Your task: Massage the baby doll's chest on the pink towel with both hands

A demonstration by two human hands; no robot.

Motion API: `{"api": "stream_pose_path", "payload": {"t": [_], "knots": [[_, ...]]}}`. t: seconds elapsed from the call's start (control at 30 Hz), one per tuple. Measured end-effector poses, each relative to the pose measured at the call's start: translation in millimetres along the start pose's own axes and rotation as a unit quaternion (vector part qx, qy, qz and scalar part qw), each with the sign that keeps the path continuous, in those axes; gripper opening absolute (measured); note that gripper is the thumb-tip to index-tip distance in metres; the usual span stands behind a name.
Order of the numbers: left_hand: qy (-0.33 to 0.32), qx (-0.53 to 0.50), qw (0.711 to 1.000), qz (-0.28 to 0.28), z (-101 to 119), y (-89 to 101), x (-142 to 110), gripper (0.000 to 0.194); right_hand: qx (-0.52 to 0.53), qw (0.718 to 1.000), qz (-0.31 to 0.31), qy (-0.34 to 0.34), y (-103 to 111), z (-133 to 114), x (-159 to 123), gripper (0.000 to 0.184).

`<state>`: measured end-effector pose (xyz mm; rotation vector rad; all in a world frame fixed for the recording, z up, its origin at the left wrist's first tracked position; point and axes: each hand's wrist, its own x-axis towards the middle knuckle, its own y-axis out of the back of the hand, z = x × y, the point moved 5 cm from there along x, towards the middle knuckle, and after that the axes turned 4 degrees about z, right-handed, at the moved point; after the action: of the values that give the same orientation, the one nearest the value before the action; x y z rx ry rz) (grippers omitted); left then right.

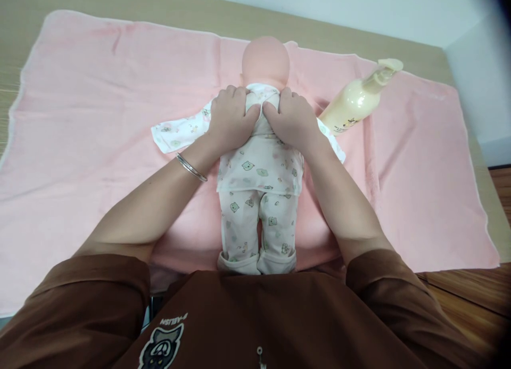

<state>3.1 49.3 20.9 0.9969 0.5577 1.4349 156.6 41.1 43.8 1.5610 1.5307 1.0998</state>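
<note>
A baby doll [266,60] lies face down, with the smooth back of its head showing. It wears a white printed shirt [261,166] and matching trousers [275,217] with cuffs at the ankles. My left hand [231,117] is wrapped over the doll's left-side shoulder in view, thumb pointing inward on the upper back. Mirroring it, my right hand [294,117] curls over the other shoulder, its thumb close to the left one. Part of the shirt is bunched between the thumbs. Both sleeves spread outward; the fingertips are partly hidden behind the shoulders.
A pink blanket [99,119] covers most of the wooden table [191,1]. Just right of the doll, a pale yellow pump bottle [353,105] lies tilted on the blanket. A white wall [359,7] stands behind the table's far edge.
</note>
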Motion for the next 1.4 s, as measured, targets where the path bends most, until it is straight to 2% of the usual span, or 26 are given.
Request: {"api": "stream_pose_path", "payload": {"t": [0.2,0.33,0.5,0.73,1.0,1.07,1.2,1.3,1.4], "knots": [[0.021,-0.022,0.999,0.016,-6.0,-7.0,4.7,0.035,-0.045,0.999,0.005,-0.002,-1.6,-1.8,1.0,0.041],[0.007,-0.010,1.000,0.012,-4.9,-7.0,5.4,0.040,-0.063,0.998,0.002,-0.005,-2.1,-2.3,1.3,0.042],[0.003,-0.023,1.000,0.015,-3.1,-4.1,2.8,0.037,-0.040,0.999,0.008,-0.006,-1.9,-1.3,0.8,0.039],[0.009,-0.023,0.999,0.023,-7.1,-8.4,1.8,0.045,-0.038,0.999,0.011,-0.004,-2.5,-0.5,1.4,0.041],[0.009,0.040,0.999,0.019,7.6,7.1,-11.4,0.039,-0.036,0.999,0.020,-0.007,-3.9,2.3,2.4,0.042],[-0.001,0.047,0.999,0.020,14.9,13.6,-17.4,0.036,-0.031,0.999,0.025,-0.003,-5.0,4.2,3.2,0.042],[-0.061,0.102,0.993,0.005,28.1,19.4,-26.9,0.041,-0.034,0.999,0.025,0.008,-3.7,4.3,4.4,0.041],[-0.072,0.065,0.995,0.024,26.1,19.4,-26.1,0.034,-0.061,0.998,0.008,0.006,0.5,-0.9,-0.1,0.043],[-0.075,0.036,0.996,0.034,18.6,14.6,-17.5,0.031,-0.096,0.995,0.016,0.018,6.5,-13.1,-13.7,0.047]]}}
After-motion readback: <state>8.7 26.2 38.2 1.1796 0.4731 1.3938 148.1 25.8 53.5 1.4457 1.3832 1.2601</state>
